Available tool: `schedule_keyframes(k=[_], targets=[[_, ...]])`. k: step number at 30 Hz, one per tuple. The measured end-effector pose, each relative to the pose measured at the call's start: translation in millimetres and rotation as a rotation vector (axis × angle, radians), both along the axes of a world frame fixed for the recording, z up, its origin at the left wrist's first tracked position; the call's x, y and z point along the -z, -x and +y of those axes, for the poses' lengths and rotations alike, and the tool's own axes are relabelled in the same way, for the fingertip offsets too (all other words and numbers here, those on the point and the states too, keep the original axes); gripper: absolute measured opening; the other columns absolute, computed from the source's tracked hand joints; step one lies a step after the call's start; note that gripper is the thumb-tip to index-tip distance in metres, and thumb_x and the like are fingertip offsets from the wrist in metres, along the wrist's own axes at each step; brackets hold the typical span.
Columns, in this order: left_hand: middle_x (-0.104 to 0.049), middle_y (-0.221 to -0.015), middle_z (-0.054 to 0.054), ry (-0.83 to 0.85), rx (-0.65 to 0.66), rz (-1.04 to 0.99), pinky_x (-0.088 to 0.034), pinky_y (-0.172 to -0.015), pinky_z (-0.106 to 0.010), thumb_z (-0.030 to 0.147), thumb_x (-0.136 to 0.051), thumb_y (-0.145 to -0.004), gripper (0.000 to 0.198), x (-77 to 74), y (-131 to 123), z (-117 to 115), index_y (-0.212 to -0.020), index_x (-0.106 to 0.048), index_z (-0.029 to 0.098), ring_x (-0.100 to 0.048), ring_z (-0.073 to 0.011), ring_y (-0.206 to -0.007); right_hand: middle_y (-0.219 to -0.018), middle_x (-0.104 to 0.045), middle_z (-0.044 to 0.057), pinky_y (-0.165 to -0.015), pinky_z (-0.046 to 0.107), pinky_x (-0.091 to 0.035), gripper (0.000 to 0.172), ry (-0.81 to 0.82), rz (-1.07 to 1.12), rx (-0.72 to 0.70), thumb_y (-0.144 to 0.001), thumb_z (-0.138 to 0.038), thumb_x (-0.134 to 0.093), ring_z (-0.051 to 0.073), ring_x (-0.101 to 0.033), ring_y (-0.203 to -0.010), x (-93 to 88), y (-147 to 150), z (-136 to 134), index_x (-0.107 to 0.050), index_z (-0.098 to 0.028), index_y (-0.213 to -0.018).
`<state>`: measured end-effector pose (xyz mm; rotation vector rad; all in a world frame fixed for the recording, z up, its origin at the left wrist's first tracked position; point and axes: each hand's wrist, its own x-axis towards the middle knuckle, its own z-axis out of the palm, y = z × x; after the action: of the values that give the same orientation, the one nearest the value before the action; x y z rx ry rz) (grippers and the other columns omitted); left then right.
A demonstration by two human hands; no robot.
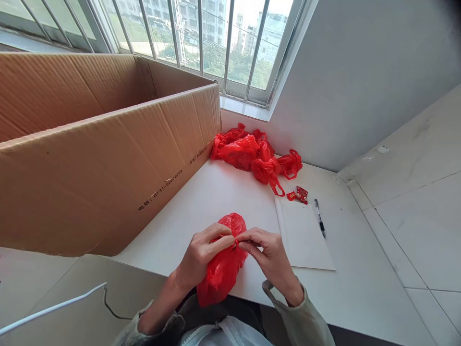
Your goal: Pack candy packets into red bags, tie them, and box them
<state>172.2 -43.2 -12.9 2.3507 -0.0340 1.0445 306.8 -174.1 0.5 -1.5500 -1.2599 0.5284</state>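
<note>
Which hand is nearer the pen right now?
Right. The right hand is at the red bag, with the pen beyond it to the right, across the white paper. The left hand, also at the bag, is farther left.

The cardboard box (108, 178) runs off the left edge, its near side hiding its bottom. The left hand (203, 250) and right hand (271, 251) cover part of the red bag (220, 281), whose contents are hidden. Print on the red wrappers (301, 194) is too small to read.
</note>
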Motion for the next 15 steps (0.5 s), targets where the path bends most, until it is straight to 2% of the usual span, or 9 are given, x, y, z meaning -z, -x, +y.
schedule_keyframes(k=[4,8,10,12,13,15], targets=[[-0.061,-0.081,-0.004,0.013,0.081,0.108,-0.047,-0.063,-0.021,0.012,-0.046,-0.096,0.019,-12.2,7.9,11.7,-0.087,-0.062,0.018,-0.058,-0.0129,-0.073,-0.086,-0.064,0.003,-0.071,0.026,-0.048,0.016,-0.032,-0.381,0.054,-0.094,-0.011,-0.049,0.014,-0.059,-0.08,-3.5,8.0,-0.8,-0.062,-0.019,-0.094],[-0.059,-0.071,-0.002,-0.028,0.047,0.1,-0.044,-0.057,-0.02,0.014,-0.047,-0.096,0.021,-15.7,18.7,23.4,-0.081,-0.061,0.018,-0.056,-0.0121,-0.064,-0.089,-0.064,0.005,-0.071,0.03,-0.048,0.018,-0.005,-0.703,0.054,-0.095,-0.007,-0.044,0.018,-0.056,-0.082,9.9,1.6,-6.2,-0.058,-0.019,-0.098],[-0.056,-0.068,0.0,-0.018,0.02,0.137,-0.04,-0.054,-0.019,0.012,-0.046,-0.095,0.023,-11.4,23.6,25.9,-0.077,-0.059,0.018,-0.052,-0.0105,-0.06,-0.085,-0.063,0.005,-0.068,0.031,-0.048,0.017,0.036,-0.772,0.029,-0.094,-0.008,-0.044,0.018,-0.055,-0.079,17.0,-4.0,-8.8,-0.058,-0.019,-0.096],[-0.054,-0.066,0.001,0.02,-0.004,0.196,-0.038,-0.052,-0.018,0.01,-0.044,-0.095,0.025,-6.6,26.7,25.2,-0.074,-0.057,0.017,-0.048,-0.0093,-0.057,-0.087,-0.063,0.005,-0.066,0.03,-0.05,0.019,0.08,-0.753,0.002,-0.094,-0.008,-0.043,0.018,-0.056,-0.08,16.9,-8.7,-10.3,-0.058,-0.019,-0.096],[-0.053,-0.066,0.002,0.039,-0.006,0.224,-0.038,-0.052,-0.018,0.01,-0.044,-0.095,0.025,-5.7,27.6,23.8,-0.074,-0.056,0.017,-0.048,-0.0092,-0.057,-0.094,-0.064,0.006,-0.07,0.03,-0.051,0.022,0.106,-0.727,-0.023,-0.093,-0.007,-0.042,0.019,-0.058,-0.085,13.4,-10.6,-10.4,-0.058,-0.02,-0.1],[-0.055,-0.07,0.0,0.051,0.014,0.274,-0.039,-0.054,-0.018,0.012,-0.041,-0.096,0.026,-9.5,28.9,20.4,-0.076,-0.056,0.017,-0.049,-0.0096,-0.059,-0.123,-0.058,0.01,-0.086,0.034,-0.052,0.035,0.16,-0.706,-0.137,-0.09,-0.006,-0.045,0.021,-0.055,-0.111,1.4,-13.5,-7.8,-0.054,-0.022,-0.12]])
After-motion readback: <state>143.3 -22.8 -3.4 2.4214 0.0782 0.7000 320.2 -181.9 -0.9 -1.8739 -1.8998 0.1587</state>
